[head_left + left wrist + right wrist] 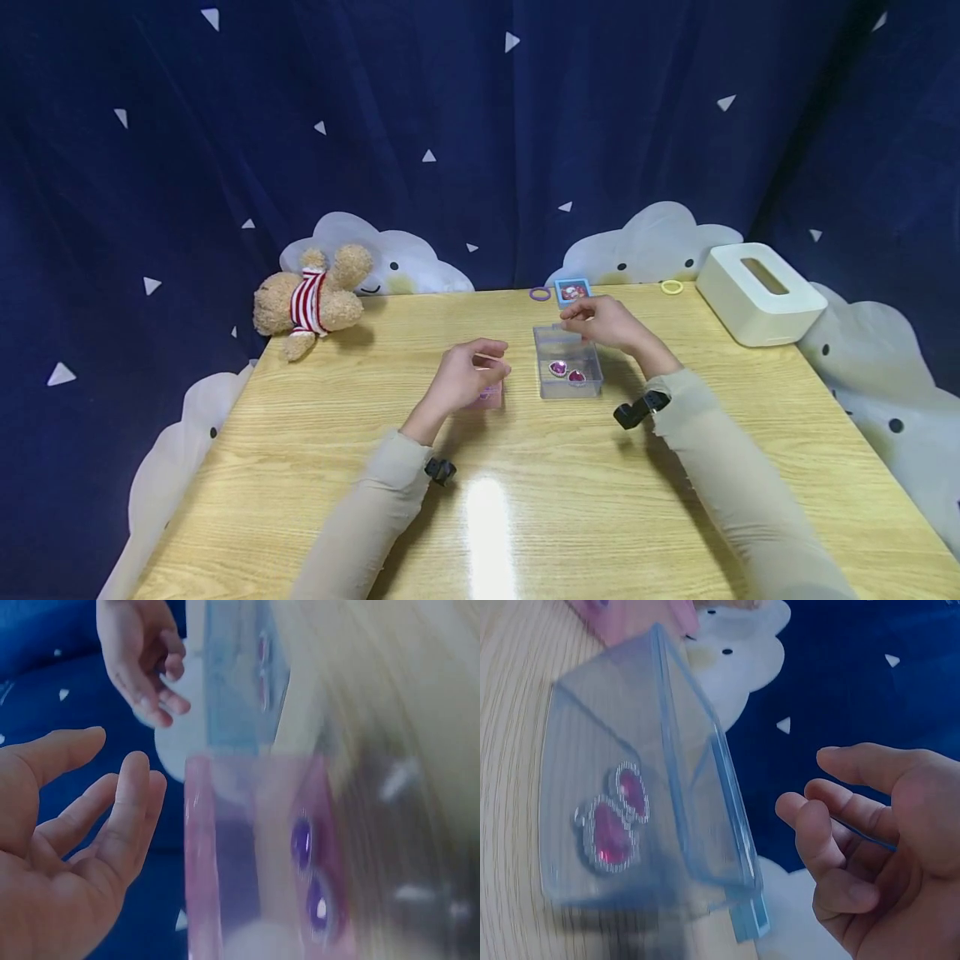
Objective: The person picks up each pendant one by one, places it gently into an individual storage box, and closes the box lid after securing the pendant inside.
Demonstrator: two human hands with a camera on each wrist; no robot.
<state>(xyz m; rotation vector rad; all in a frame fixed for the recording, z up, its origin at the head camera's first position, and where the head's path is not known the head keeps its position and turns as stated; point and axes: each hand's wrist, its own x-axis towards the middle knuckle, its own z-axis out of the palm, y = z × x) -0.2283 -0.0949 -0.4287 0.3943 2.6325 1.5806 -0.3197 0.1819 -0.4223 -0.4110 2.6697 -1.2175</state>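
Observation:
My left hand (463,375) hovers over the near side of a small translucent pink box (492,400), its fingers loosely bent and holding nothing. Two purple oval gems, one of them a purple gem (322,907), lie inside that pink box in the left wrist view. To the right sits a clear bluish open box (561,391). Inside it are two pink gem pieces with beaded silvery borders, the larger pink gem (609,836) beside the smaller pink gem (634,793). Above this box's far right corner is my right hand (603,322), fingers relaxed and apart from the wall, with nothing in them.
Behind the clear box lie a purple ring (540,294), a small blue-framed picture (573,289) and a yellow ring (672,287). A teddy bear (311,304) in a striped shirt lies back left. A white tissue box (757,300) stands back right on the wooden table (337,417).

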